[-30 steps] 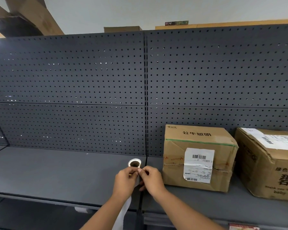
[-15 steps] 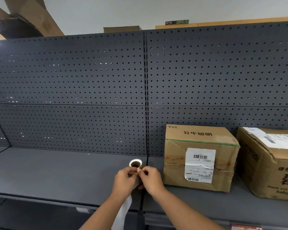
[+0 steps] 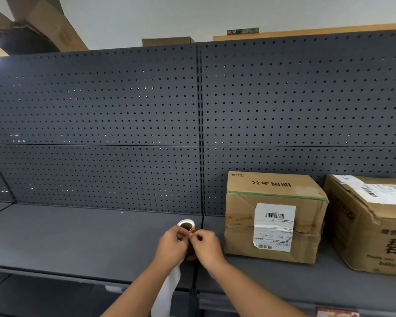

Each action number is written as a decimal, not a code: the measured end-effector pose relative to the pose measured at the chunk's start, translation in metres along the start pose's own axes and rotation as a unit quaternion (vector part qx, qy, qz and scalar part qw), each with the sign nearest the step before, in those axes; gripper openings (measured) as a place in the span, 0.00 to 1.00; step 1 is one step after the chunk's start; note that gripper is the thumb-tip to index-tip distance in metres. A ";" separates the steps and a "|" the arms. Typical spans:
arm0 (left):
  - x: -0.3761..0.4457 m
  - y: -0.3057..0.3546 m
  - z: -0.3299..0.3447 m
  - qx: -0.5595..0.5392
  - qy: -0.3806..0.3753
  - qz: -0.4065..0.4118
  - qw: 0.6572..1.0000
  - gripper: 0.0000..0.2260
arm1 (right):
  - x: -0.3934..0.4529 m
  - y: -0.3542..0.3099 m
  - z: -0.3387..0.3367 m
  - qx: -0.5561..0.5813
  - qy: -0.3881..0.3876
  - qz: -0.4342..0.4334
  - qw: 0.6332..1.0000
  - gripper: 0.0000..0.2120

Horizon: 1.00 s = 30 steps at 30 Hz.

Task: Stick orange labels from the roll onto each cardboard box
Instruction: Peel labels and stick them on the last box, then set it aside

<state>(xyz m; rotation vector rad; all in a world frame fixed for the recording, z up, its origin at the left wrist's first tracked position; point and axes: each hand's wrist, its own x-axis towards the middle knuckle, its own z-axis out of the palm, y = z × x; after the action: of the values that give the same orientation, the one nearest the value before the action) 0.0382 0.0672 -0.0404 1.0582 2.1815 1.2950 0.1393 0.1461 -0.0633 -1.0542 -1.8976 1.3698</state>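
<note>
Gripping the label roll (image 3: 186,225), left hand (image 3: 171,247); right hand (image 3: 205,245) pinches it.

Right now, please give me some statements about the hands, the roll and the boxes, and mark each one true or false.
1. Both hands, left hand and right hand, are at the label roll. True.
2. Two cardboard boxes stand on the shelf. True: the nearer box and the far right box.
3. An orange label is already stuck on the nearer box. False: only a white shipping label shows.
4. The roll lies on top of a box. False: it is held above the shelf.
5. A white strip hangs below the left hand. True.
</note>
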 end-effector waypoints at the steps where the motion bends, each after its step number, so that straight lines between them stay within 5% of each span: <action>1: 0.001 0.001 0.000 0.004 -0.003 0.001 1.000 0.07 | 0.002 0.001 0.001 0.003 -0.001 0.002 1.000 0.13; 14: 0.001 0.001 0.002 0.045 0.006 0.033 0.998 0.14 | 0.003 -0.005 -0.008 0.024 0.004 0.010 1.000 0.11; 30: 0.008 -0.006 0.001 -0.008 -0.004 -0.022 1.000 0.04 | 0.001 0.005 -0.009 0.076 -0.040 -0.015 0.996 0.10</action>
<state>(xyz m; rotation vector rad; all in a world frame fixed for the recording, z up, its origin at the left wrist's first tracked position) 0.0313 0.0716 -0.0456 1.0027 2.1731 1.2856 0.1474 0.1522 -0.0655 -0.9054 -1.8258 1.5332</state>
